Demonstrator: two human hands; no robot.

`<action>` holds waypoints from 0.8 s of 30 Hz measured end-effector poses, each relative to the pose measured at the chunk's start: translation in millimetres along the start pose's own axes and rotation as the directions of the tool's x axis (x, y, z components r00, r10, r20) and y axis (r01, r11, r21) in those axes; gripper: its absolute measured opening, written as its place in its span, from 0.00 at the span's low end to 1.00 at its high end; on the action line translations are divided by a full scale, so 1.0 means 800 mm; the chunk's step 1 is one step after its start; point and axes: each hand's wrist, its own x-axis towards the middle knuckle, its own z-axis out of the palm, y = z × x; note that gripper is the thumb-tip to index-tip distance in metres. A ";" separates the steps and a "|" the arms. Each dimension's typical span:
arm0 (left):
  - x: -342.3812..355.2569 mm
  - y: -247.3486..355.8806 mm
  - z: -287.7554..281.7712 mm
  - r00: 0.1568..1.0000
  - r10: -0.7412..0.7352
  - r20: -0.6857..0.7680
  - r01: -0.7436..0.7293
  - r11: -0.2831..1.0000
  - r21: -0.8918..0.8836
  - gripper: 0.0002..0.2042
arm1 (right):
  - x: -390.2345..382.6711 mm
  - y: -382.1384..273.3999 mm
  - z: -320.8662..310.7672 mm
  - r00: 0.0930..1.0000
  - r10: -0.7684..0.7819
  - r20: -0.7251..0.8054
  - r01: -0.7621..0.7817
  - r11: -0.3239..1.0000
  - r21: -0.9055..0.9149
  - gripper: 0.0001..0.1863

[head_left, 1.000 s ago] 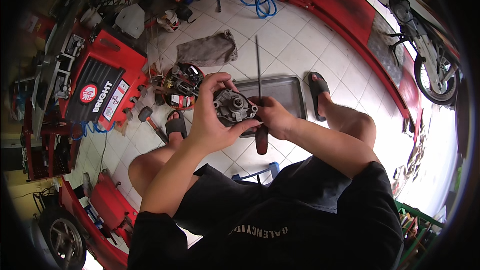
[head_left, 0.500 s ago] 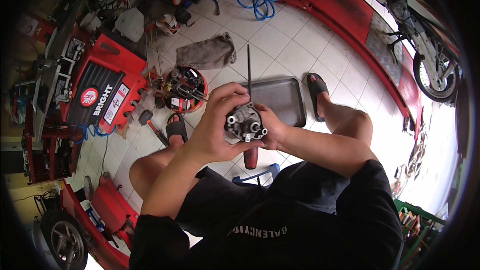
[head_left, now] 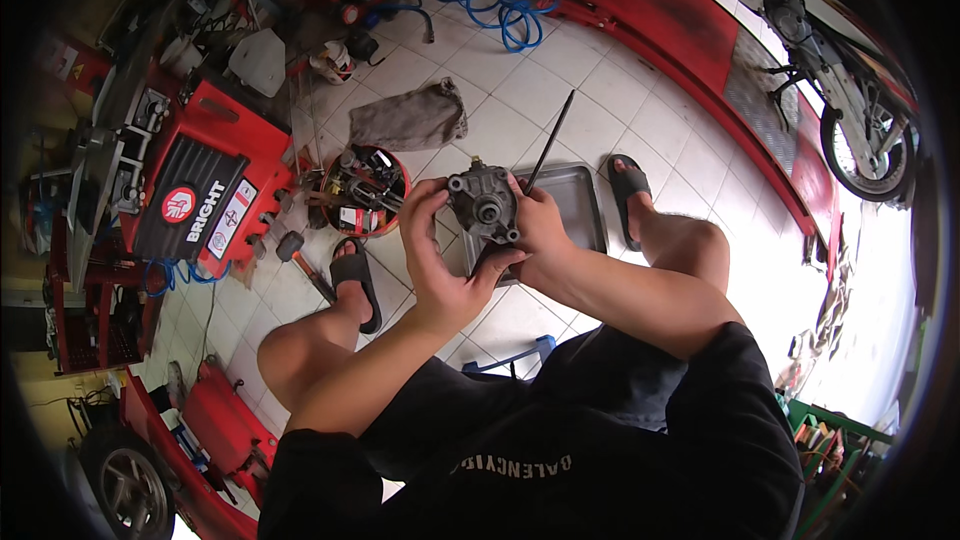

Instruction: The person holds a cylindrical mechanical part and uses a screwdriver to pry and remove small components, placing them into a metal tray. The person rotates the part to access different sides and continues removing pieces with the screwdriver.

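Observation:
A grey cast-metal housing [head_left: 485, 202] sits between my hands over the floor. Its round central bore and bolt lugs face up, and a small brass-coloured fitting sticks out at its far edge. My left hand [head_left: 437, 265] curls around its left side, with the thumb across the near side. On the right, my right hand [head_left: 545, 235] grips a long screwdriver [head_left: 552, 140] and presses against the housing. The dark shaft points away and to the right; the handle is mostly hidden behind the fingers and housing. Below lies a shallow grey metal tray [head_left: 600, 205].
Left of the tray stand a red tub [head_left: 404, 185] of parts and a mallet [head_left: 310, 268]. A grey rag [head_left: 405, 118] and blue hose [head_left: 505, 15] lie beyond. A red machine [head_left: 180, 180] is at left; a red lift platform [head_left: 690, 90] and motorcycle [head_left: 850, 105] are at right.
The housing has moved away from me and turned, showing its round bore. The screwdriver has swung from nearly straight ahead to the right, its red handle now out of sight.

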 end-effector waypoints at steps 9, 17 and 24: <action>0.012 -0.007 0.000 0.983 -0.172 -0.056 0.153 0.955 -0.255 0.51 | 0.011 -0.006 0.001 0.993 -0.096 -0.067 0.087 0.989 -0.117 0.19; 0.056 -0.018 -0.037 0.863 -0.504 0.045 0.292 0.423 -0.858 0.35 | -0.038 -0.009 0.009 0.940 -0.199 0.277 0.219 0.975 -0.044 0.14; 0.059 -0.031 -0.051 0.784 -0.596 0.176 0.359 0.204 -0.911 0.32 | -0.050 0.004 0.008 0.878 -0.272 0.394 0.388 0.887 -0.252 0.11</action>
